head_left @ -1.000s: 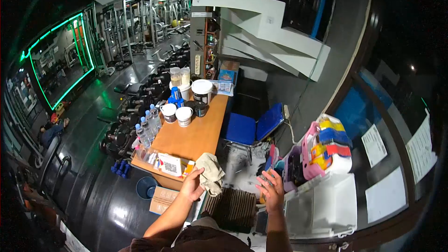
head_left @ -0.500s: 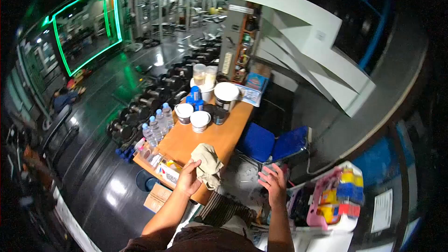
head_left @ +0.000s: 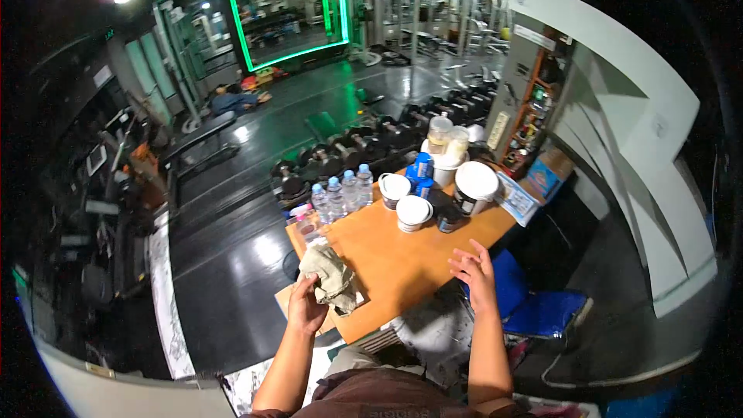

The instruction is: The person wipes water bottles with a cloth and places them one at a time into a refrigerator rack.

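Left hand (head_left: 308, 306) — cloth (head_left: 333, 280) — bottles (head_left: 337, 200) beyond

The cloth (head_left: 336, 274) hides part of the left hand (head_left: 307, 310) and of the table's (head_left: 381, 263) left edge; the shirt's (head_left: 379, 393) lettering is cut off below.

The crumpled cloth (head_left: 334, 277) looks matt and slightly rough, while the tabletop (head_left: 387, 259) reads as smooth wood or wood-look laminate with a faint sheen. The 4 bottles (head_left: 336, 203) are clear, shiny plastic; the tubs (head_left: 415, 211) have smooth plastic lids. The floor (head_left: 220, 282) is glossy and reflective, the chair (head_left: 546, 313) smooth-covered.
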{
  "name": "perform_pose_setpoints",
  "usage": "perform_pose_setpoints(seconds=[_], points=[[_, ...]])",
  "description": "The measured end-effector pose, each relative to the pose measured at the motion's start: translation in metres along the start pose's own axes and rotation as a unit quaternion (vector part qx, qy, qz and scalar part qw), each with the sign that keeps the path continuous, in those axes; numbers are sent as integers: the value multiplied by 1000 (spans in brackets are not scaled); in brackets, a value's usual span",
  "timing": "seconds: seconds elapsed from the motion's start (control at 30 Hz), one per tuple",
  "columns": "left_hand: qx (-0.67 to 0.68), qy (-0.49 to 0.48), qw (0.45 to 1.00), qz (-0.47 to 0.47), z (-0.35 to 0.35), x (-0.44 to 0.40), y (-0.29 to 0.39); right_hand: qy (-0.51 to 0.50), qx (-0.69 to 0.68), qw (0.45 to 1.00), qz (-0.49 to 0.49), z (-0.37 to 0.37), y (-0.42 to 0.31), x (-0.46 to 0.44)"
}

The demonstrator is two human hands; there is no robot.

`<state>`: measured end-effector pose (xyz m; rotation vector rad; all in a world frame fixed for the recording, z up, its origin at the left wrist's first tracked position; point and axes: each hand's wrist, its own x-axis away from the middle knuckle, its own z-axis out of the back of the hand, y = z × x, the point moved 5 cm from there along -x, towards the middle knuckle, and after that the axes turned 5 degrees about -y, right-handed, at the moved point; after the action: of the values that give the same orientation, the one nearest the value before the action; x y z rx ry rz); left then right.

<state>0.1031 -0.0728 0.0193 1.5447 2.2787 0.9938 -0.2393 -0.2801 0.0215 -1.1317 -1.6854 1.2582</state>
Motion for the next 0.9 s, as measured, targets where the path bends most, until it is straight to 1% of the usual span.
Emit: perform_pose_setpoints(seconds=[0.03, 0.07, 0.13, 0.17, 0.3, 0.4, 0.43, 0.47, 0.53, 0.57, 0.6, 0.7, 0.73, 0.8, 0.83, 0.9], points=[[20, -12, 1000, -14, -1, 8, 4, -17, -2, 1000, -5, -3, 5, -13], [21, -1, 999, -27, 7, 12, 5, -21, -13, 1000, -9, -5, 11, -27], [49, 54, 997, -34, 33, 20, 5, -36, -22, 999, -15, -10, 22, -54], [43, 95, 994, -39, 46, 23, 5, -39, -21, 999, -15, -13, 28, -68], [36, 112, 989, -92, 34, 29, 20, -44, -20, 999, -19, -28, 57, -122], [45, 114, 987, -101, 41, 26, 20, -36, -19, 999, -28, -35, 75, -157], [58, 122, 986, -101, 35, 24, 21, -32, 0, 999, -45, -38, 82, -169], [61, 113, 987, -93, 46, 18, 16, -28, 18, 998, -60, -41, 87, -183], [68, 109, 987, -101, 38, 7, 11, -40, 28, 997, -62, -50, 98, -209], [66, 119, 987, -83, 43, 2, 4, -44, 45, 995, -74, -56, 101, -221], [58, 107, 988, -94, 37, -5, 0, -50, 63, 993, -86, -61, 106, -233], [66, 110, 987, -99, 33, -26, -19, -101, 83, 987, -97, -80, 124, -273], [75, 124, 985, -98, 32, -32, -26, -115, 90, 984, -103, -88, 131, -289], [89, 145, 980, -101, 32, -41, -40, -147, 121, 979, -80, -104, 144, -319], [75, 149, 980, -110, 20, -41, -41, -157, 141, 974, -83, -111, 150, -335], [84, 162, 974, -131, 16, -48, -53, -172, 135, 974, -65, -127, 166, -365]])
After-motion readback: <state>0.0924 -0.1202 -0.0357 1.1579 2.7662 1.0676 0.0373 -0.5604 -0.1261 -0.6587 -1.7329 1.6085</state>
